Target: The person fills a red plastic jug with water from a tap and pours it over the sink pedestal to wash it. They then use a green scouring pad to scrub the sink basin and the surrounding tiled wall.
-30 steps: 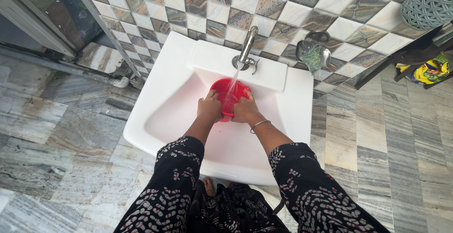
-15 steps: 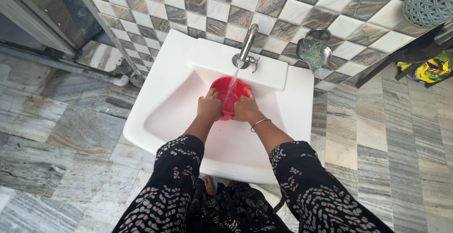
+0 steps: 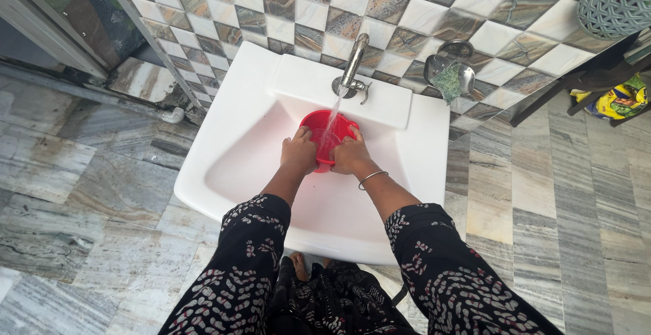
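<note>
Looking down from the head cam, we see grey marble floor [image 3: 74, 192] filling the left of the frame and a metal door frame [image 3: 47, 33] in the upper left. Moving toward the middle, a white basin [image 3: 237, 152] sits against the checkered tile wall [image 3: 271, 6]. Our left hand [image 3: 299, 150] grips the left rim of a red bowl [image 3: 319, 126], fingers curled tight on it. That bowl sits in the basin's centre, right under the chrome tap [image 3: 352, 67], with water [image 3: 332, 114] streaming into it. Our right hand [image 3: 350, 156] clamps the bowl's right rim the same way, a thin bangle [image 3: 372, 178] on that wrist. Further right, a metal soap dish [image 3: 449, 74] hangs on the wall with something green in it. In the upper right corner we've got a teal woven basket [image 3: 614, 3].
</note>
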